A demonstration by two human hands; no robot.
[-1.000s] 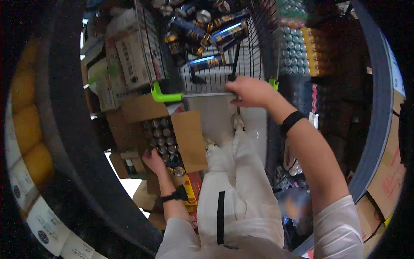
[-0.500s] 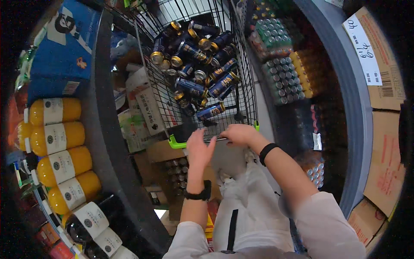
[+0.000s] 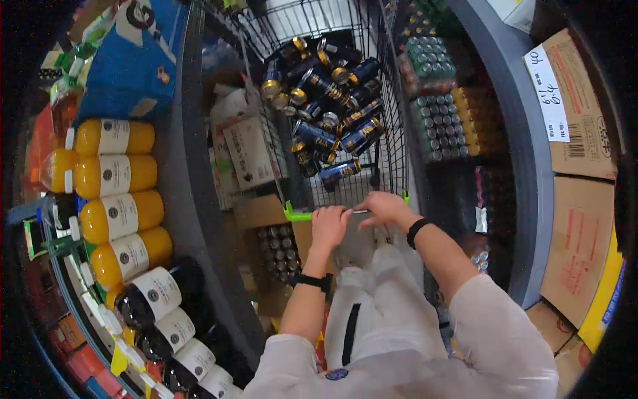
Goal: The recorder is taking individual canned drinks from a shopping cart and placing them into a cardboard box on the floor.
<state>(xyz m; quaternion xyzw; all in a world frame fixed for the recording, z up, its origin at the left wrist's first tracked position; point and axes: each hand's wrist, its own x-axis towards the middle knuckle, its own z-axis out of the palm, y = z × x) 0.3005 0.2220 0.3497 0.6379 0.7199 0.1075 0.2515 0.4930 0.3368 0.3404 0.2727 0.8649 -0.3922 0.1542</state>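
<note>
A wire shopping cart (image 3: pixel 395 159) stands in front of me, with a bright green corner piece (image 3: pixel 296 214) at the left end of its handle. My left hand (image 3: pixel 329 227) is closed over the handle, fingers curled on top. Beside it, my right hand (image 3: pixel 387 207) also grips the bar, its thumb pointing down toward me. Inside the basket lies a loose heap of dark blue drink cans (image 3: pixel 318 136) with gold ends, tumbled at many angles. One can (image 3: pixel 339 171) rests apart from the heap, nearest the handle. Both wrists wear black bands.
Bottles of orange drink (image 3: pixel 121 216) and dark bottles (image 3: pixel 147 296) line the left shelf, below a blue box (image 3: pixel 136 73). An open carton of cans (image 3: pixel 279 253) sits low beside the cart. Wrapped can packs (image 3: pixel 438 126) and cardboard boxes (image 3: pixel 585 239) fill the right side.
My left hand has gone from spread fingers beside the handle to closing on it. The cart and its cans appear further right in view, and more dark bottles show at lower left.
</note>
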